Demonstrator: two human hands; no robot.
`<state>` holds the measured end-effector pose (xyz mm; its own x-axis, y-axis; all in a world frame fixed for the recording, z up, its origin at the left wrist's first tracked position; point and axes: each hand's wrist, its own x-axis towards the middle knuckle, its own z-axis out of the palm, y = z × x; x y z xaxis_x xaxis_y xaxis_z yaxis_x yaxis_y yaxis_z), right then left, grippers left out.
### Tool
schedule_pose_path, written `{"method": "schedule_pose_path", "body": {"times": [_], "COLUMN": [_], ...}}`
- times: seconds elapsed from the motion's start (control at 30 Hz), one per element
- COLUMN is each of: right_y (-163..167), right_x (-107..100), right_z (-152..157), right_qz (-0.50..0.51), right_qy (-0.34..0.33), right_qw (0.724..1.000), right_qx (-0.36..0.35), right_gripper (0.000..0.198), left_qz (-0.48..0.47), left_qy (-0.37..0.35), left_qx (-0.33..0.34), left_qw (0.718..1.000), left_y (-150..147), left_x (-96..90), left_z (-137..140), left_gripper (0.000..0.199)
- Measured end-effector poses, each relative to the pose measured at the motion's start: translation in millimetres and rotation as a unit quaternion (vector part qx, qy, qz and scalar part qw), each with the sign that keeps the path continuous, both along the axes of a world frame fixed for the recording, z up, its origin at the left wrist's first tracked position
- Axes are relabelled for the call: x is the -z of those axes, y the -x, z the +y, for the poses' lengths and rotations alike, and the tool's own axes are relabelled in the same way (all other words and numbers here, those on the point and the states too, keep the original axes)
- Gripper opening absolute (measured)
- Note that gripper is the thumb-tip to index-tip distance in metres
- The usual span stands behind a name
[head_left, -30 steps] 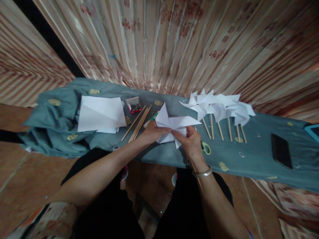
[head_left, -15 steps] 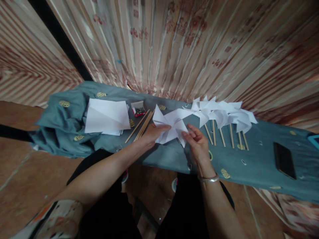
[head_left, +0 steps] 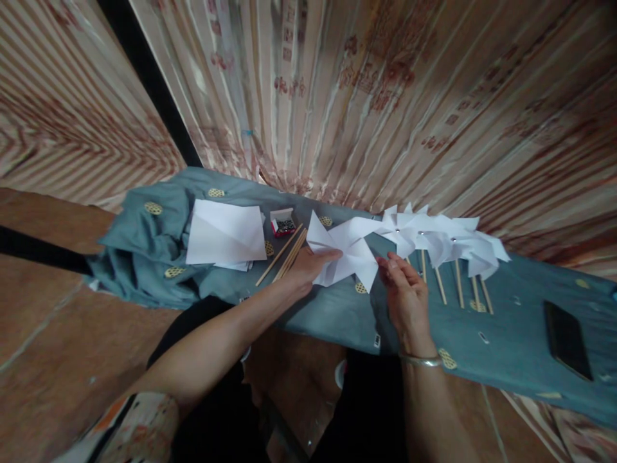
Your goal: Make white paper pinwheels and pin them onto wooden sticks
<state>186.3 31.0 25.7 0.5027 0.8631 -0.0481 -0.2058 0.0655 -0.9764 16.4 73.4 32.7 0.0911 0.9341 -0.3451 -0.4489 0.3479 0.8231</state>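
Observation:
A white paper pinwheel (head_left: 354,247) without a visible stick is held above the cloth, its pointed blades spread out. My left hand (head_left: 306,267) grips it from the left, thumb pressed on top near the centre and the other fingers hidden underneath. At the pinwheel's right corner, the curled fingertips of my right hand (head_left: 407,292) pinch the edge of a blade. Just beyond that hand lie several finished-looking pinwheels (head_left: 441,241) on wooden sticks, overlapping in a row. Loose wooden sticks (head_left: 290,256) lie beside my left hand.
A stack of white paper (head_left: 226,231) lies on the left of the grey-green cloth (head_left: 332,315). Behind the sticks stands a small red box (head_left: 283,223) of tiny metal pieces. A dark phone (head_left: 567,339) rests at the right. A patterned curtain (head_left: 337,96) hangs behind.
My right hand has shifted from the lower right blade to the blade's outer corner, with its fingers closer together. My left hand keeps its hold. The whole view has shifted a little.

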Motion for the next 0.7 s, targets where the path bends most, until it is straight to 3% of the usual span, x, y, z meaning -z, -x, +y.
{"method": "schedule_pose_path", "body": {"times": [0.23, 0.37, 0.53, 0.7], "right_y": [7.7, 21.0, 48.9, 83.3], "right_x": [14.3, 22.2, 32.0, 27.8], "right_z": [5.9, 4.1, -0.8, 21.3], "right_qz": [-0.038, -0.146, -0.338, -0.464], "right_qy": [0.022, 0.02, -0.003, -0.052], "right_qw": [0.999, 0.988, 0.932, 0.87], "right_qx": [0.008, -0.043, -0.135, -0.161], "right_gripper": [0.034, 0.031, 0.016, 0.015], "left_qz": [-0.044, -0.06, -0.062, -0.044], "left_qy": [-0.019, -0.038, -0.08, -0.142], "left_qx": [-0.012, -0.054, -0.141, -0.224], "left_qw": [0.999, 0.996, 0.985, 0.963], "left_y": [8.9, 27.6, 60.7, 88.6], "left_x": [-6.3, -19.7, -40.1, -45.9], "left_z": [7.1, 20.5, 35.7, 44.6], "left_gripper": [0.027, 0.031, 0.028, 0.029]}}
